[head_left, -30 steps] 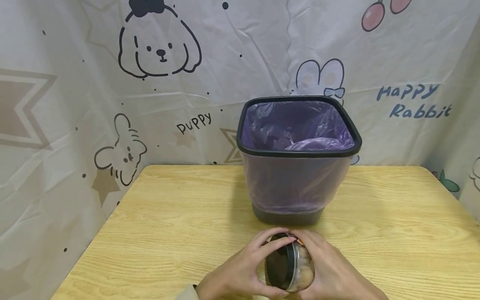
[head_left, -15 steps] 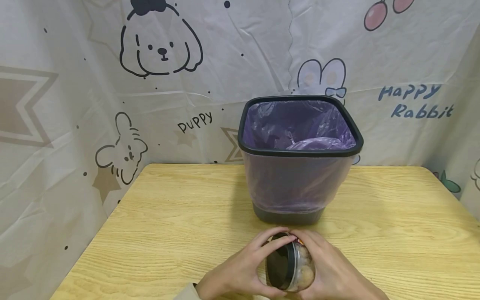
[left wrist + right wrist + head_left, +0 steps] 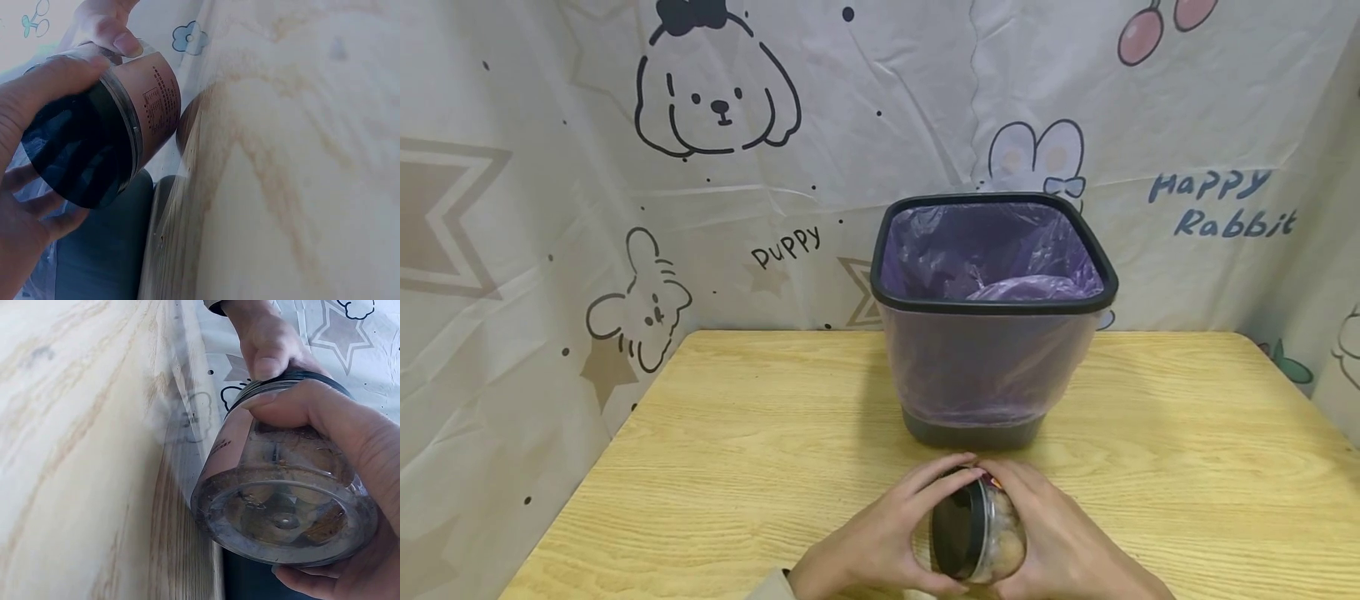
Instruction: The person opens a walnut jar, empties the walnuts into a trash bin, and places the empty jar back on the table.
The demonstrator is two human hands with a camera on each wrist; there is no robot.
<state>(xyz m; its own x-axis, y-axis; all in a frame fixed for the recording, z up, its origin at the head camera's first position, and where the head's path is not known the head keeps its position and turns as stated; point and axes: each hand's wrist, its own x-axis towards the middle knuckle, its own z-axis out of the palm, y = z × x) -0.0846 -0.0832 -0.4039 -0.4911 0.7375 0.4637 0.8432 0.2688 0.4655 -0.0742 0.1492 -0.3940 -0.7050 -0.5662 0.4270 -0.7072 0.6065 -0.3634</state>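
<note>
A clear plastic jar (image 3: 1002,533) with a black lid (image 3: 957,531) is held tilted near the table's front, its lid facing left. My left hand (image 3: 891,533) grips the lid end, thumb and fingers curled round its rim. Round the jar's body, my right hand (image 3: 1056,537) holds from the other side. Brownish round pieces show through the clear wall, and the right wrist view looks onto the jar's base (image 3: 287,522). A pinkish label (image 3: 157,100) with small print wraps the side in the left wrist view. The jar's lower edge is close to the table; contact is unclear.
Just beyond the hands stands a trash bin (image 3: 992,367) with a black rim and a purple plastic liner (image 3: 1037,287). The wooden table (image 3: 737,433) extends to both sides. A printed cloth (image 3: 820,125) hangs behind and at the left.
The hands and jar stay almost in place, with the same grip. Only a slight shift of the head view shows.
</note>
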